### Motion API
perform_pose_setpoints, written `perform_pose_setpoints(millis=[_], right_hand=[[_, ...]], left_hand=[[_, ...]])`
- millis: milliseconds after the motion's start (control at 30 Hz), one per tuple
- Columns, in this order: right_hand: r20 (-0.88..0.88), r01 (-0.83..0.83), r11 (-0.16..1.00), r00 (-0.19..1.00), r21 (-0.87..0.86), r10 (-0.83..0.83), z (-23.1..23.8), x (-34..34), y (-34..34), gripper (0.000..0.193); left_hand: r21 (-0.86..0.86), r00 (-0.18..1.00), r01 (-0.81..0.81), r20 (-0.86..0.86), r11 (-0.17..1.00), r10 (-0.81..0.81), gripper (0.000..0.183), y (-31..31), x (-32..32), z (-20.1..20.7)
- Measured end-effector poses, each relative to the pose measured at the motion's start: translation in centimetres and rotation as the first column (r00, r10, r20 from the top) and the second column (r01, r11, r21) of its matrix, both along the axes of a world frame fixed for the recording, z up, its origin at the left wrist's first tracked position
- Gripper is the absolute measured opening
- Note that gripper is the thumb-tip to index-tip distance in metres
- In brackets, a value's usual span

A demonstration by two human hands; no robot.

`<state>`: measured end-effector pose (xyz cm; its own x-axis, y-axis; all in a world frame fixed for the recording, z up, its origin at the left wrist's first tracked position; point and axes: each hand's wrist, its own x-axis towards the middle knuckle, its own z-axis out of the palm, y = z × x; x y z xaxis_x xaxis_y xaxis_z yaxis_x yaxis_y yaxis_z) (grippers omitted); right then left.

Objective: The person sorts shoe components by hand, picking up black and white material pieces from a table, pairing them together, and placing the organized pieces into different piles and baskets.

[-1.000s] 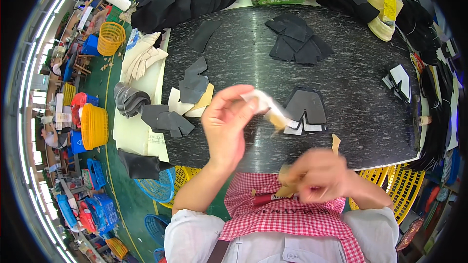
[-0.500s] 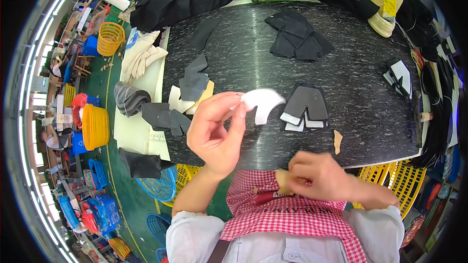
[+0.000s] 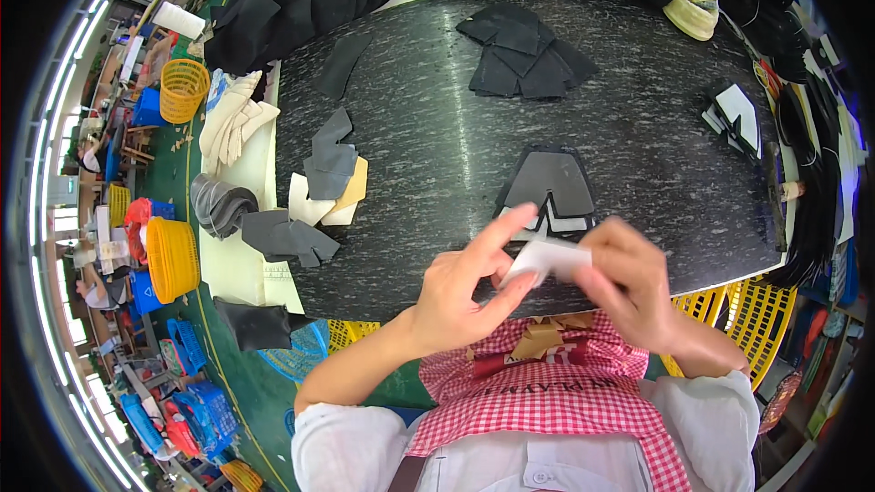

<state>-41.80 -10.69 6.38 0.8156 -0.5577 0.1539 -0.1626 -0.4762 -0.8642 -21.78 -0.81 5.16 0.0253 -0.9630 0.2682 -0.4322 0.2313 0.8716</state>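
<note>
Near the table's front edge I hold a white cut-out piece point(image 3: 545, 259) between both hands. My left hand point(image 3: 460, 299) pinches its left end with thumb and fingers, the index finger stretched forward. My right hand point(image 3: 631, 284), partly blurred, grips its right end. Just beyond the fingers lies a small pile of notched dark grey pieces point(image 3: 547, 180), with white ones showing from under its near edge. Tan scraps point(image 3: 540, 339) rest on the red checked apron in my lap.
Grey cut pieces point(image 3: 290, 235), pale ones point(image 3: 308, 200) and a bent dark bundle point(image 3: 221, 205) lie at the left. Black pieces point(image 3: 524, 50) are stacked farther back, white and black ones point(image 3: 734, 118) at the right. Yellow baskets point(image 3: 761, 323) stand below the table's edge.
My left hand has come nearer with the white piece. The right hand has risen from the lap and taken hold of the piece's other end. The whole view has shifted slightly.
</note>
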Motion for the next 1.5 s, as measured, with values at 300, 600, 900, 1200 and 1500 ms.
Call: perform_pose_setpoints(millis=[300,600,900,1200,1500], right_hand=[[-0.130,0.257,0.965,0.956,-0.047,-0.261,-1.5,3.1,-4.2,0.043],[-0.207,0.054,0.808,0.955,-0.587,-0.214,-2.7,3.9,-5.2,0.014],[-0.151,-0.166,0.634,0.985,-0.755,0.079,-2.3,4.1,-4.7,0.041],[0.054,0.370,0.438,0.810,-0.820,-0.584,1.2,-10.7,-13.0,0.057],[0.023,0.022,0.684,1.000,-0.729,-0.007,0.2,6.0,-16.0,0.029]], left_hand=[[0.310,0.996,-0.079,0.065,0.948,0.061,0.058,-6.0,0.9,0.2],[-0.015,0.732,-0.029,0.680,0.999,0.032,0.021,-6.4,1.5,-1.1],[-0.093,0.888,-0.160,0.422,0.983,0.184,0.007,-5.2,2.7,1.2],[-0.138,0.893,-0.112,0.421,0.984,0.161,0.010,-7.4,4.3,0.3],[-0.267,0.804,-0.040,0.563,0.963,0.189,0.038,-11.5,3.9,-1.1]])
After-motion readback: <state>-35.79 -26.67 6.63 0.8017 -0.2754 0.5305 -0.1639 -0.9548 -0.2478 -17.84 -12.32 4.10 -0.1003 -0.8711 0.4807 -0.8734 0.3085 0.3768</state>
